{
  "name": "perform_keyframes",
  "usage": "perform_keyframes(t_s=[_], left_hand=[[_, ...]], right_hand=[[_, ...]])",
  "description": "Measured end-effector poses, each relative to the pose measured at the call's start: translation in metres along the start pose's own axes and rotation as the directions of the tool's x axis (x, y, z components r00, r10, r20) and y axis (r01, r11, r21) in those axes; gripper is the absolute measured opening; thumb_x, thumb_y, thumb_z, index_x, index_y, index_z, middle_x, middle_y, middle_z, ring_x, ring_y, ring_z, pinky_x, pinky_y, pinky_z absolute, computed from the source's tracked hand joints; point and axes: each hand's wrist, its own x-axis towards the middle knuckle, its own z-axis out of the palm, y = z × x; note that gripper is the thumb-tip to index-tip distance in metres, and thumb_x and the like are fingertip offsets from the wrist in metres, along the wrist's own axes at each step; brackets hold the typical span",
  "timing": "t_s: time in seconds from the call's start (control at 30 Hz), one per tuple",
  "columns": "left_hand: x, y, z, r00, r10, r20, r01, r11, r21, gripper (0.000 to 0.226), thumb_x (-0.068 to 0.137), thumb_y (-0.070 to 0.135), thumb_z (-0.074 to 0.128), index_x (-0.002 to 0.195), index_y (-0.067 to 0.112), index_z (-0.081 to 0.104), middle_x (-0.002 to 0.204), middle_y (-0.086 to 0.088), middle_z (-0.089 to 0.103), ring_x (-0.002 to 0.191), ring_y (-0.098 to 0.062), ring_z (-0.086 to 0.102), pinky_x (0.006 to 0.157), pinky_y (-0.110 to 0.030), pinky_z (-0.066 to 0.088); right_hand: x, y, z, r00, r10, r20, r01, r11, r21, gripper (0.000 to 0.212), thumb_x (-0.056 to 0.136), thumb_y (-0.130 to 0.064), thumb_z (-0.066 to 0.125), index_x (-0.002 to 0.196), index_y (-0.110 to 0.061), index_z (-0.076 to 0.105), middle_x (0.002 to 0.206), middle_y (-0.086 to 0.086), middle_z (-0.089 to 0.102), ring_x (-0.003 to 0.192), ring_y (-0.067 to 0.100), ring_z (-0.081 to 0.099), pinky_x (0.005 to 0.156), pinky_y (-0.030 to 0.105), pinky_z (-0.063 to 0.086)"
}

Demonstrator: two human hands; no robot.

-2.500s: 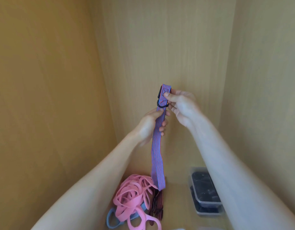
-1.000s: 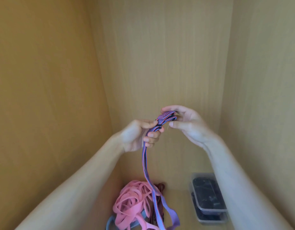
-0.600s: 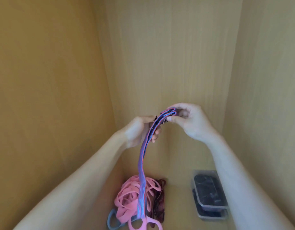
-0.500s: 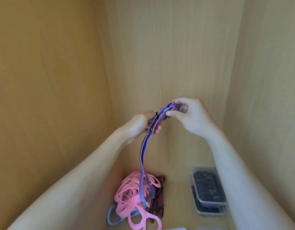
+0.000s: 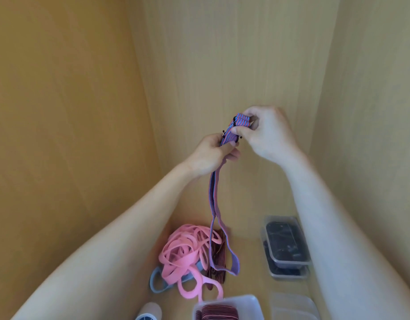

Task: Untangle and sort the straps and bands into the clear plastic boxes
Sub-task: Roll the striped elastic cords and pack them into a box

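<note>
Below the grip, the wooden floor (image 5: 247, 262) carries a clear box (image 5: 254, 303), then pink bands (image 5: 183, 252) and stacked boxes (image 5: 291, 263). Above, between wooden walls (image 5: 222, 54), the left hand (image 5: 211, 155) and right hand (image 5: 268, 132) pinch the folded striped strap (image 5: 212, 192), its loop hanging.

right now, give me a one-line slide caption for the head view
Left hand and right hand hold a bunched striped strap, its loop hanging over tangled pink bands beside clear boxes.

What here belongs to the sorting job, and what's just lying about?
Job: striped strap, held by left hand and right hand; pink bands; grey band; dark red strap; box of dark red straps; stacked boxes; clear box.
Lying about: white cylinder, bottom edge.
</note>
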Motion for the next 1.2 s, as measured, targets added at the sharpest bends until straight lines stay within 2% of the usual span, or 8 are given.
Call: perform_keyframes(t_s=[0.2, 0.33, 0.47, 0.73, 0.83, 0.93, 1.03, 1.2], left_hand=[[0.002, -0.009, 0.008, 0.999, -0.014, 0.045, 0.016, 0.998, -0.053, 0.021, 0.109, 0.012, 0.034, 0.096, 0.010, 0.051, 0.076, -0.009, 0.057, 0.064, -0.020, 0.056, 0.065, -0.028, 0.048], [0.003, -0.013, 0.011, 0.998, -0.011, 0.055, 0.018, 0.991, -0.130, 0.029, 0.110, 0.010, 0.030, 0.085, 0.012, 0.045, 0.064, -0.004, 0.036, 0.045, -0.012, 0.037, 0.051, -0.027, 0.033], [0.003, -0.013, 0.007, 0.997, -0.026, 0.070, 0.038, 0.985, -0.167, 0.031, 0.110, 0.012, 0.030, 0.084, 0.011, 0.046, 0.059, 0.000, 0.036, 0.044, -0.012, 0.033, 0.048, -0.026, 0.032], [-0.007, -0.023, 0.001, 0.994, -0.076, 0.076, 0.092, 0.969, -0.231, 0.035, 0.110, 0.015, 0.029, 0.080, 0.011, 0.049, 0.050, 0.007, 0.034, 0.038, -0.006, 0.025, 0.044, -0.023, 0.025], [-0.007, -0.023, -0.001, 0.995, -0.088, 0.054, 0.100, 0.952, -0.291, 0.034, 0.108, 0.010, 0.028, 0.082, 0.008, 0.050, 0.051, 0.004, 0.038, 0.038, -0.008, 0.030, 0.044, -0.022, 0.028], [-0.007, -0.022, -0.001, 0.997, -0.075, -0.009, 0.068, 0.940, -0.334, 0.031, 0.107, 0.009, 0.034, 0.089, 0.005, 0.058, 0.060, -0.004, 0.056, 0.046, -0.015, 0.052, 0.051, -0.025, 0.046], [-0.007, -0.020, -0.003, 0.995, -0.096, -0.005, 0.085, 0.913, -0.399, 0.026, 0.105, 0.008, 0.042, 0.099, 0.007, 0.067, 0.077, -0.007, 0.072, 0.065, -0.016, 0.069, 0.070, -0.032, 0.056], [-0.003, -0.016, -0.001, 0.995, -0.097, 0.020, 0.089, 0.792, -0.604, 0.025, 0.101, 0.000, 0.040, 0.094, 0.003, 0.065, 0.084, -0.017, 0.067, 0.074, -0.025, 0.064, 0.072, -0.034, 0.055]], right_hand=[[-0.001, 0.005, -0.001, 1.000, 0.011, 0.018, -0.012, 0.999, 0.043, 0.009, 0.082, -0.021, 0.079, 0.086, -0.015, 0.074, 0.069, -0.001, 0.070, 0.061, 0.022, 0.057, 0.061, 0.030, 0.044], [-0.003, 0.009, 0.000, 1.000, 0.025, 0.016, -0.026, 0.994, 0.110, 0.008, 0.081, -0.021, 0.080, 0.084, -0.020, 0.073, 0.070, -0.005, 0.071, 0.059, 0.016, 0.057, 0.061, 0.029, 0.044], [-0.007, 0.010, 0.005, 1.000, 0.016, 0.002, -0.016, 0.989, 0.147, 0.007, 0.082, -0.018, 0.079, 0.085, -0.017, 0.073, 0.057, -0.008, 0.063, 0.050, 0.006, 0.044, 0.051, 0.019, 0.036], [-0.015, 0.013, 0.008, 0.997, 0.072, -0.023, -0.060, 0.935, 0.349, 0.020, 0.081, -0.008, 0.079, 0.082, -0.026, 0.073, 0.073, 0.000, 0.075, 0.067, 0.019, 0.070, 0.071, 0.034, 0.056], [-0.021, 0.011, 0.019, 0.993, 0.067, -0.093, -0.030, 0.934, 0.356, 0.029, 0.081, -0.010, 0.081, 0.080, -0.036, 0.068, 0.069, -0.008, 0.072, 0.064, 0.012, 0.066, 0.070, 0.034, 0.055], [-0.034, 0.006, 0.030, 0.967, -0.125, -0.223, 0.172, 0.962, 0.210, 0.018, 0.081, -0.008, 0.080, 0.088, -0.022, 0.071, 0.080, -0.012, 0.065, 0.071, 0.004, 0.060, 0.069, 0.028, 0.052], [-0.047, 0.008, 0.038, 0.919, -0.276, -0.283, 0.318, 0.941, 0.113, 0.019, 0.081, 0.001, 0.074, 0.096, -0.010, 0.069, 0.099, -0.001, 0.062, 0.085, 0.017, 0.062, 0.076, 0.035, 0.054], [-0.057, 0.010, 0.055, 0.918, -0.293, -0.268, 0.343, 0.925, 0.165, 0.031, 0.074, 0.016, 0.072, 0.095, -0.006, 0.063, 0.109, 0.003, 0.056, 0.095, 0.019, 0.060, 0.078, 0.037, 0.055]])
